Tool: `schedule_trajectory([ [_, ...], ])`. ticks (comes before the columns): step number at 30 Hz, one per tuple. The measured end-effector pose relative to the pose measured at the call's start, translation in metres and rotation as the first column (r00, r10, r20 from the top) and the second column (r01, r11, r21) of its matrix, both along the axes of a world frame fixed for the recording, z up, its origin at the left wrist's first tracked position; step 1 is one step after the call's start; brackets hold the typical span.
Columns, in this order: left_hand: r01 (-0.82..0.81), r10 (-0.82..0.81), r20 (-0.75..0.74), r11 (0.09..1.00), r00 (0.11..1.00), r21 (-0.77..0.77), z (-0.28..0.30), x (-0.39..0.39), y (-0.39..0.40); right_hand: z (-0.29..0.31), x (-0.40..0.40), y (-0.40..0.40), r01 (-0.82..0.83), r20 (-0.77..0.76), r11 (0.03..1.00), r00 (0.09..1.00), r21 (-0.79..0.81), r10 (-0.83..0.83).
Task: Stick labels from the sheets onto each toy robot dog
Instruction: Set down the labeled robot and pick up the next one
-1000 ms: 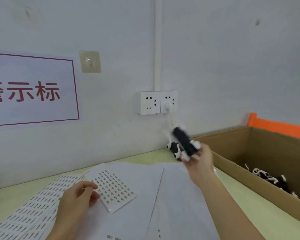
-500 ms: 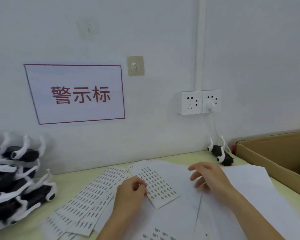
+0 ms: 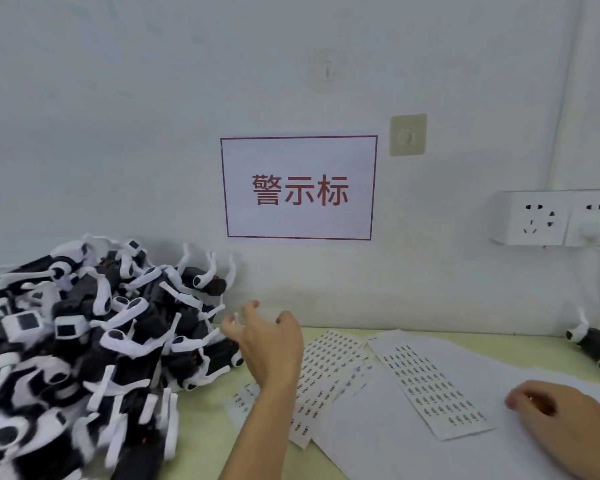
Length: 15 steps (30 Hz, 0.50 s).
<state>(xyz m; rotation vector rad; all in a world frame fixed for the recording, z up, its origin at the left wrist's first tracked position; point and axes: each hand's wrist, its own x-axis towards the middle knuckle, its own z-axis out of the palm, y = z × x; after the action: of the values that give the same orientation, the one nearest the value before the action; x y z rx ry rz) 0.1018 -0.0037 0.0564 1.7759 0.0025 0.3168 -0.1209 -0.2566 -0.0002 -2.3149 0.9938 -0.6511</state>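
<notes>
big heap of toy robot dogs [image 3: 84, 341] fills the left side of the worktop [image 3: 201, 431], piled against the wall, black bodies with white legs and white head pieces sticking out every way, several with a small dark screen face; blurred toward the lower left. one more toy dog [image 3: 594, 344] lies alone at the far right edge near the wall, black body, white legs up. label sheets [image 3: 329, 368] sit mid worktop, white strips printed with rows of tiny dark labels, overlapping each other; one separate label sheet [image 3: 433, 386] lies angled on top of plain white paper sheets [image 3: 395, 441] that spread to the right. left hand [image 3: 267, 344] is lifted above the worktop, arm coming up from the bottom edge, back of hand toward camera, fingers spread wide and slightly hooked, holding nothing, fingertips just beside the right edge of the heap; cannot tell if they touch a dog. right hand [image 3: 565, 417] is low at the right, resting on the white paper, fingers loosely curled under, nothing visibly held. on the wall behind, a white sign [image 3: 298, 187] with a red border and red characters, a beige adhesive hook pad [image 3: 408, 135] up right of it, a fainter hook [image 3: 328, 69] above, and a white double socket [image 3: 555, 216] at the right with a white plug in the right half. pale green worktop surface.
</notes>
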Motion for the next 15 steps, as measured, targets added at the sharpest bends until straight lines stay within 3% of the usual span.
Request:
schedule_trajectory([
  [5, -0.014, 0.01, -0.091, 0.999, 0.996, -0.04, -0.011, 0.007, 0.006, -0.001, 0.002, 0.0, 0.012, 0.051, 1.0, 0.999, 0.004, -0.013],
  [9, 0.006, -0.065, -0.204, 0.962, 0.977, -0.274, -0.026, 0.019, 0.015, 0.0, 0.002, 0.0, 0.0, 0.061, 1.0, 0.998, 0.022, -0.001],
  [11, -0.03, -0.055, -0.206, 0.92, 0.977, -0.39, -0.03, 0.021, 0.017, 0.001, 0.001, 0.0, -0.001, 0.067, 1.0, 0.998, 0.029, -0.001],
  [15, -0.04, -0.001, -0.094, 0.898, 0.996, -0.437, -0.026, 0.017, 0.012, 0.001, 0.0, 0.0, 0.008, 0.097, 1.0, 0.995, 0.023, -0.01],
])
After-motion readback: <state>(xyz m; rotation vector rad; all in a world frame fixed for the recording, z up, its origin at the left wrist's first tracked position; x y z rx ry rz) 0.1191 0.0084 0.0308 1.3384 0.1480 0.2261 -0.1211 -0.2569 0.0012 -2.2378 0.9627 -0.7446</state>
